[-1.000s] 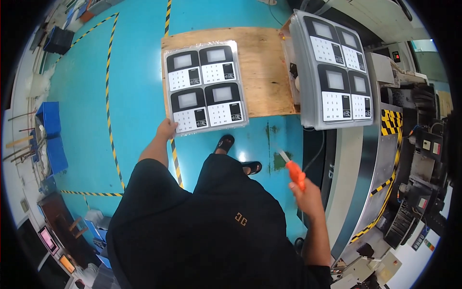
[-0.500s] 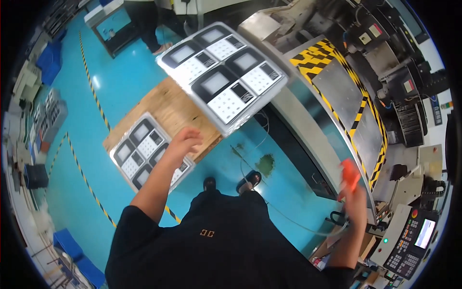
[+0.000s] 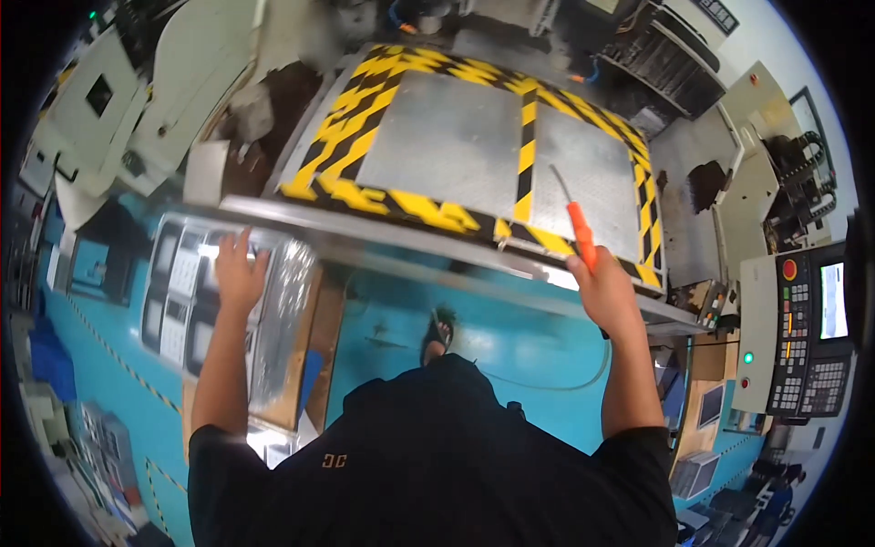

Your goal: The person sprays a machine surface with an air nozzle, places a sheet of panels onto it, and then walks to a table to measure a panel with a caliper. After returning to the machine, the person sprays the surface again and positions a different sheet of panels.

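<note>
My right hand [image 3: 609, 292] is closed round an orange air blow gun [image 3: 581, 228]. Its thin, slightly bent nozzle points up and away over the machine's metal bed [image 3: 451, 128]. A pale hose [image 3: 547, 387] runs over the floor and passes out of sight behind my right forearm. On the left, my left hand [image 3: 239, 278] is open with its fingers spread over a stack of black-and-white printed panels [image 3: 178, 273] in clear plastic. Whether the fingertips rest on the panels, I cannot tell.
Yellow-and-black tape [image 3: 392, 205] borders the bed, whose front ledge [image 3: 437, 251] crosses before me. A control panel [image 3: 791, 356] with a lit screen and red button stands at right. A wooden board [image 3: 319, 337] lies beside the panels. My foot [image 3: 439, 342] is on the blue floor.
My view has turned right, so the machine bed now lies straight ahead and the panels at left. My right hand has raised the air blow gun over the bed edge; my left hand is now over the panels.
</note>
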### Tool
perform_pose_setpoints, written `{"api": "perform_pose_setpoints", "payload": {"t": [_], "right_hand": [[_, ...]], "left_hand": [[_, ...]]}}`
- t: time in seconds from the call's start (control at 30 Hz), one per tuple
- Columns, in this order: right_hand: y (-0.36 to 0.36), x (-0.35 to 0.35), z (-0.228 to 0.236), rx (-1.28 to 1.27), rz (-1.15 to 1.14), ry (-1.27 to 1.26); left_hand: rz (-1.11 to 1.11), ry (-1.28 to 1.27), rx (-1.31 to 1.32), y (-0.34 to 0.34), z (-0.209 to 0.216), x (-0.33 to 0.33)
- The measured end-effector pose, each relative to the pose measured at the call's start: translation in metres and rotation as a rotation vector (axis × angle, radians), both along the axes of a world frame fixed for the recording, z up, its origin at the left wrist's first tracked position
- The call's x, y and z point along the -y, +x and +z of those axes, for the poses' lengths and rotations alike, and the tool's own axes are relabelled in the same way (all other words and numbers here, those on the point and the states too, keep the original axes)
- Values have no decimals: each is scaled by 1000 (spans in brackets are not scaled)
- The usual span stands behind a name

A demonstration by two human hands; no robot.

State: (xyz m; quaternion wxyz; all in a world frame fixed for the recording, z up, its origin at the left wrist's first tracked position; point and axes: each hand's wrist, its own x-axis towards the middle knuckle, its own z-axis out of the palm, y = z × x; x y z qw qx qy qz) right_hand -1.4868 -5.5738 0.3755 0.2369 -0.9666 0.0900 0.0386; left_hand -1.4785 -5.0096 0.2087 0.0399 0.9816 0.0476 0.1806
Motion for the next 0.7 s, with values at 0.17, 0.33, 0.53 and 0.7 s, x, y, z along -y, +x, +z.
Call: {"api": "perform_pose_setpoints", "payload": {"t": [0.17, 0.33, 0.53, 0.7], "right_hand": [[146, 48, -59, -263, 303, -337], [342, 92, -108, -111, -64, 338], [362, -77, -152, -43, 197, 137], [325, -129, -137, -42, 285, 106]], "left_hand": [[151, 10, -257, 29, -16, 13], [170, 22, -274, 34, -12, 22], [188, 32, -328, 39, -7, 26], [171, 29, -306, 36, -8, 20]]}}
